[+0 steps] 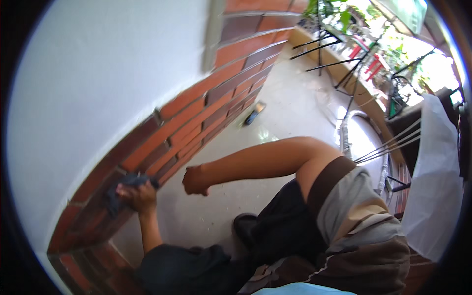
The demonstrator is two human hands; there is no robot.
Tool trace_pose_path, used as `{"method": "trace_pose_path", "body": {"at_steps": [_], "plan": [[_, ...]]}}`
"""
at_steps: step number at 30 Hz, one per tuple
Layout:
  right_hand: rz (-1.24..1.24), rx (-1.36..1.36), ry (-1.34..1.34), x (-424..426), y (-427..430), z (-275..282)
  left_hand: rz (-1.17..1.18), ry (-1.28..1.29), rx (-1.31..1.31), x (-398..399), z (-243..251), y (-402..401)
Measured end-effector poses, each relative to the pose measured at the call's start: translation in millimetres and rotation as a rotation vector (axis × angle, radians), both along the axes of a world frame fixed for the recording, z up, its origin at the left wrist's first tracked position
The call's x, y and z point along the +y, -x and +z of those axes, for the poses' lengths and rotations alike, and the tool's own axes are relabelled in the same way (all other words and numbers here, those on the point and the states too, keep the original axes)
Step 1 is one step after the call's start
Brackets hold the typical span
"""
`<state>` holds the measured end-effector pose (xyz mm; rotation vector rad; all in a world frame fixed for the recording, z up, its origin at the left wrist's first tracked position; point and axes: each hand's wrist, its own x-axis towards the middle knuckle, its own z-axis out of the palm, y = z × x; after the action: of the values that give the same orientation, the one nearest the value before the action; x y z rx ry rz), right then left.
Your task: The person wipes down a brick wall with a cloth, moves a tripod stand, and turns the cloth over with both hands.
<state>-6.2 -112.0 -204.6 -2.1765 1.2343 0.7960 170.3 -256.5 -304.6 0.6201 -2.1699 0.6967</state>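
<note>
My left hand (143,197) presses a dark grey cloth (134,181) against the face of the low brick wall facing (184,138). The cloth is bunched under the fingers and partly covered by them. Held out over the pale floor, my right hand (196,180) is curled into a fist, a short way right of the cloth. Nothing shows in it, and it touches neither the bricks nor the floor. My bent knee in black trousers (184,265) hides part of the left forearm.
A brush-like tool (253,113) lies on the tiled floor (295,99) near the foot of the bricks. Above the bricks is a white wall (92,66). Black metal frames (350,66), a round glass-like panel (363,136) and a white sheet (435,184) stand to the right.
</note>
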Motion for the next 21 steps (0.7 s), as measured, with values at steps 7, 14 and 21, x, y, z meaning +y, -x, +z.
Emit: {"method": "trace_pose_path", "body": {"at_steps": [7, 14, 21], "plan": [[0.091, 0.126, -0.011, -3, -5, 10, 0.213, 0.003, 0.368, -37, 28, -93], [0.108, 0.159, -0.059, -7, -18, -2, 0.079, -0.11, 0.518, -2, 58, -49], [0.013, 0.083, -0.021, -10, -9, 2, 0.179, -0.094, 0.224, -10, 21, -41]]}}
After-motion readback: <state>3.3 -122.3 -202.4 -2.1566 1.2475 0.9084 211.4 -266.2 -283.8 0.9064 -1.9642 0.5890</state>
